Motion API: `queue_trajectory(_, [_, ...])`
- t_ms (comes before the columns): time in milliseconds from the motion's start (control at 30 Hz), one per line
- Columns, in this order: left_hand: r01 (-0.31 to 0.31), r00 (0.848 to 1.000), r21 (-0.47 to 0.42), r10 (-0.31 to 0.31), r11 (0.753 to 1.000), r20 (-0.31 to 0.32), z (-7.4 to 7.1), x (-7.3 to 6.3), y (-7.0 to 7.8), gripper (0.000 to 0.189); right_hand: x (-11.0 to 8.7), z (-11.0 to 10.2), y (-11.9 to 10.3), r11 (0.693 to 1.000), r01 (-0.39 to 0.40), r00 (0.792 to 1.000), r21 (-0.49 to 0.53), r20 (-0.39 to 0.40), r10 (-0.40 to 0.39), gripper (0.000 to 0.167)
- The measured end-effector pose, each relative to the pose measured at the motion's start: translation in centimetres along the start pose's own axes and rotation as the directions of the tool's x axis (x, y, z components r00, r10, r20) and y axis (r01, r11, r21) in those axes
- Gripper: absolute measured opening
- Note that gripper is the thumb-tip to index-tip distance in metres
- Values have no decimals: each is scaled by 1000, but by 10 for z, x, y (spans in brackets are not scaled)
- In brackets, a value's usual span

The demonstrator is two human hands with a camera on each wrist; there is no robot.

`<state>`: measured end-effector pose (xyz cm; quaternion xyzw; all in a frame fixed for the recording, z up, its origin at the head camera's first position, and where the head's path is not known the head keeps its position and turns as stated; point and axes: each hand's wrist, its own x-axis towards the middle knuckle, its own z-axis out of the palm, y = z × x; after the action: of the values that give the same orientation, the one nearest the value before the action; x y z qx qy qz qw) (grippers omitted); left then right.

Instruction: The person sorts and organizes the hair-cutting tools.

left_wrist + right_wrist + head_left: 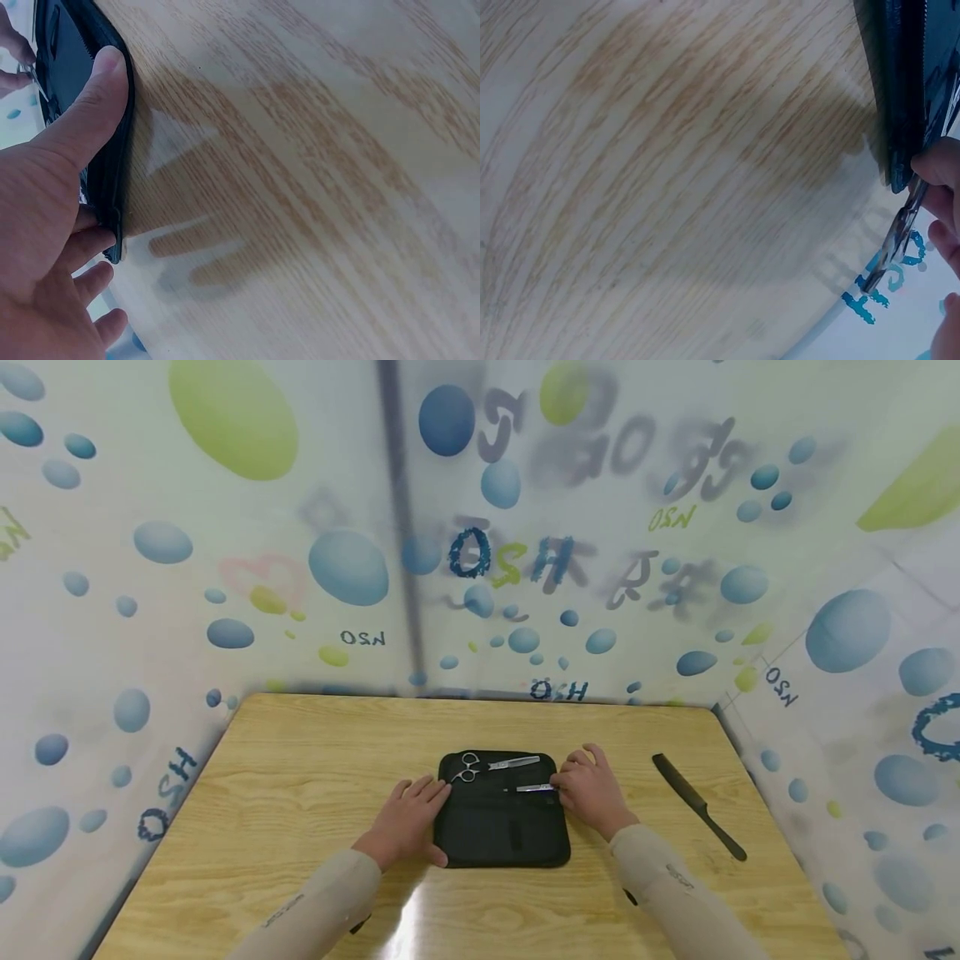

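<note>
A black zip-edged case (480,818) lies spread out on the table. My left hand (408,818) rests along its left side, thumb at the near corner and fingers by the left edge; in the left wrist view the thumb (94,105) lies over the case's rim. One pair of silver scissors (513,763) is fixed across the case's upper part, its finger loops to the left. Lower down, a second pair of scissors (534,788) points left. My right hand (592,789) pinches these scissors at the case's right edge, its fingers hiding part of them.
A black comb (697,806) with a long handle lies to the right of my right hand. The wooden table (315,752) meets a wall (360,677) printed with blue and green spots at its back edge, with more printed wall along both sides.
</note>
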<state>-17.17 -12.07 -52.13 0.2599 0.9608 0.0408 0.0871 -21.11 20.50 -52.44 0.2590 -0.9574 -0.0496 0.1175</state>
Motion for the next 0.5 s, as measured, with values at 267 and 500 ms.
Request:
queue_trajectory(267, [0, 1000, 5, 0, 1000, 9, 2, 1, -2, 112, 4, 0, -2, 1000, 2, 1000, -8, 18, -2, 13])
queue_trajectory(500, [5, 1000, 0, -5, 1000, 10, 2, 1, -2, 112, 6, -1, -7, 1000, 12, 1000, -29, 29, -11, 12])
